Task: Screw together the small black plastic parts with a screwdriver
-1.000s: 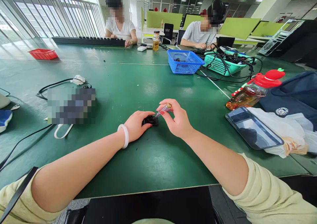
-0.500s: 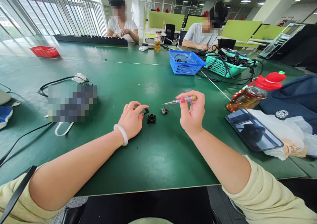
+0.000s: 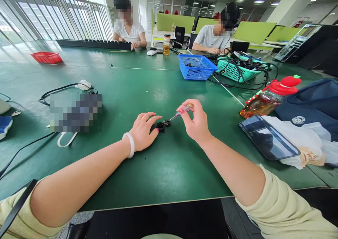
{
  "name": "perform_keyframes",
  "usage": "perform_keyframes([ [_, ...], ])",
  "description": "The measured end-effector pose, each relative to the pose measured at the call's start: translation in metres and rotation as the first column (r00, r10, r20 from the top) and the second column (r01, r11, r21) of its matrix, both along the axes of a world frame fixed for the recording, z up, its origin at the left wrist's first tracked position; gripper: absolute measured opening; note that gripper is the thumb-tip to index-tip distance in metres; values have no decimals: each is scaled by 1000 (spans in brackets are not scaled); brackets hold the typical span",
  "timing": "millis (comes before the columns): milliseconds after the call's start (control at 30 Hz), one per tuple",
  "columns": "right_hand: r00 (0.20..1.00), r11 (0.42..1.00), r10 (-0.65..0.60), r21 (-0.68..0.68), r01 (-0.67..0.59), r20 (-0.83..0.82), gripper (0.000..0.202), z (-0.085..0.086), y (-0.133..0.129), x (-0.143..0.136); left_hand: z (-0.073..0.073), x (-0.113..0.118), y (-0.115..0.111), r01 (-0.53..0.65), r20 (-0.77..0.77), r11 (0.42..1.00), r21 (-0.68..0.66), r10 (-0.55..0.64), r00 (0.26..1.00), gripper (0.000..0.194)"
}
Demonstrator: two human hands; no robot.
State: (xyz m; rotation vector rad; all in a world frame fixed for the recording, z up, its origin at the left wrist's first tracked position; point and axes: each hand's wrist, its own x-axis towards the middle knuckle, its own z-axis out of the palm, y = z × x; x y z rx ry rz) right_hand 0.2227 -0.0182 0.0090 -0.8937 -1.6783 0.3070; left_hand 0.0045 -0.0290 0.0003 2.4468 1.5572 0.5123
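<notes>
My left hand (image 3: 144,131), with a white bracelet (image 3: 130,144) at the wrist, rests on the green table. Its fingers are apart, and the thumb tip is at the left edge of a small black square housing (image 3: 161,127). The index finger reaches just beyond that housing. In my right hand (image 3: 196,121) is a slim screwdriver (image 3: 182,112) with a clear shaft and tan end, gripped between thumb and fingers. Its tip slants down to a small dark metal part (image 3: 167,122), which lies right beside the housing.
A phone (image 3: 269,137) lies on a white plastic bag at right, near a red-lidded bottle (image 3: 269,96). Farther back stand a blue basket (image 3: 198,67) and a green basket (image 3: 235,70) with cables. At left are a blurred dark object (image 3: 81,112) and a red tray (image 3: 46,57). Two people sit opposite.
My right hand has moved left and lowered the screwdriver tip to the metal part, which now sits closer to the housing. The small black piece at my left fingertips no longer shows; those fingers have spread.
</notes>
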Motion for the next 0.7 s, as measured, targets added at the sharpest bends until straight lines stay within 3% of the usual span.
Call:
perform_keyframes([
  [133, 991, 990, 133, -36, -133, 0, 10, 1, -6, -6, -10, 6, 5, 162, 7, 987, -13, -162, 987, 58],
  [233, 985, 985, 169, -24, -169, -16, 9, 0, -8, -8, -12, 9, 9, 182, -46, 983, -34, -183, 982, 54],
  [367, 986, 992, 124, 20, -122, -115, 12, -2, -5, -6, -10, 6, 11, 162, -68, 986, -32, -164, 984, 49],
  [533, 981, 997, 62, 45, -55, -183, 19, -3, -2, -4, -5, -7, 16, 1, -76, 999, -36, -4, 997, 45],
  [700, 983, 998, 61, 43, -55, -171, 18, -3, -3, -4, 2, -33, 32, -267, -148, 963, -28, 260, 954, 47],
])
